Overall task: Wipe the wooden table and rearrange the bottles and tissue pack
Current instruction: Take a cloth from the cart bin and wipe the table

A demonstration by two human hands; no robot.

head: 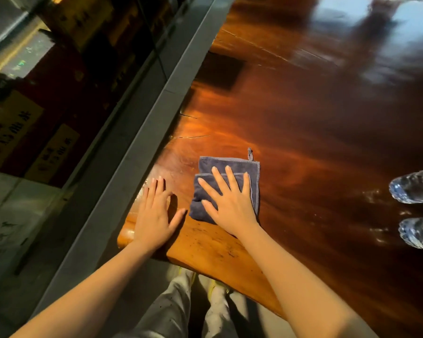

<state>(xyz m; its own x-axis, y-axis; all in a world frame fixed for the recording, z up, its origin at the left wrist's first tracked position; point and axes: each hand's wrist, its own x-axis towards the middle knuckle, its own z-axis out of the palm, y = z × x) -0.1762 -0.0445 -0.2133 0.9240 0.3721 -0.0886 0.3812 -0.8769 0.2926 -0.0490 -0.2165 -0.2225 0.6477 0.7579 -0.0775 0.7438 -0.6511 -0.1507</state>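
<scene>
A folded grey-blue cloth (pixel 239 167) lies on the glossy wooden table (pixel 303 132) near its left corner. My right hand (pixel 227 203) presses flat on the cloth with fingers spread. My left hand (pixel 154 215) rests flat on the bare wood just left of the cloth, fingers together and thumb out, holding nothing. Two clear plastic bottles (pixel 415 189) (pixel 420 232) show at the right edge of the view, cut off by the frame. No tissue pack is in view.
A grey metal ledge (pixel 156 113) runs along the table's left edge, with glass and yellow-labelled boxes (pixel 12 128) behind it. A dark square patch (pixel 220 71) lies on the wood farther back. My legs and shoes (pixel 181 306) show below the near edge.
</scene>
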